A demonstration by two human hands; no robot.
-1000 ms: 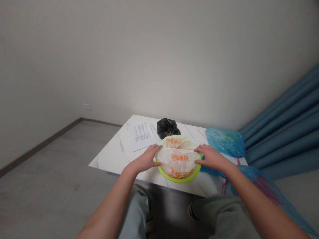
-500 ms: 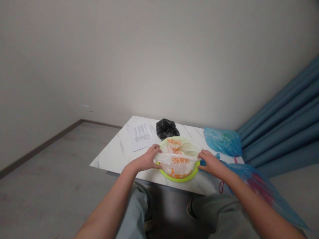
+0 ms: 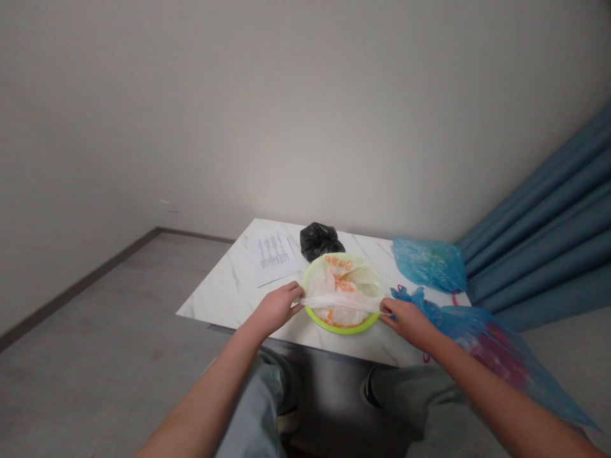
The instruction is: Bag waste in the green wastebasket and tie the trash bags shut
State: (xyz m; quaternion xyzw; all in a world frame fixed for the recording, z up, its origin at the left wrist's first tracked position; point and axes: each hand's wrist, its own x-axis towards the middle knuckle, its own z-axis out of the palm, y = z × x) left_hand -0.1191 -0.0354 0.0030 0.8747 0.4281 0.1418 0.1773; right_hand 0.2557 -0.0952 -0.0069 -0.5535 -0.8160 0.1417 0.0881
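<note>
A yellow-green basin (image 3: 341,329) stands near the front edge of the white marbled table (image 3: 217,289). Inside it lies a whitish plastic bag (image 3: 344,301) with orange print. My left hand (image 3: 280,305) pinches the bag's edge at the basin's left side. At the right side, my right hand (image 3: 403,316) grips the same edge, which is stretched in a band across the basin. What lies under the bag is hidden.
Behind the basin sits a black plastic bag (image 3: 319,242), with a printed sheet (image 3: 274,257) to its left. Blue bags lie at the back right (image 3: 429,262) and front right (image 3: 496,350). A blue curtain (image 3: 548,235) hangs at the right; the wall is behind the table.
Both hands have closed more tightly on the bag's edge, and the band between them is pulled tauter. The right hand's fingers have curled in. The view has shifted slightly.
</note>
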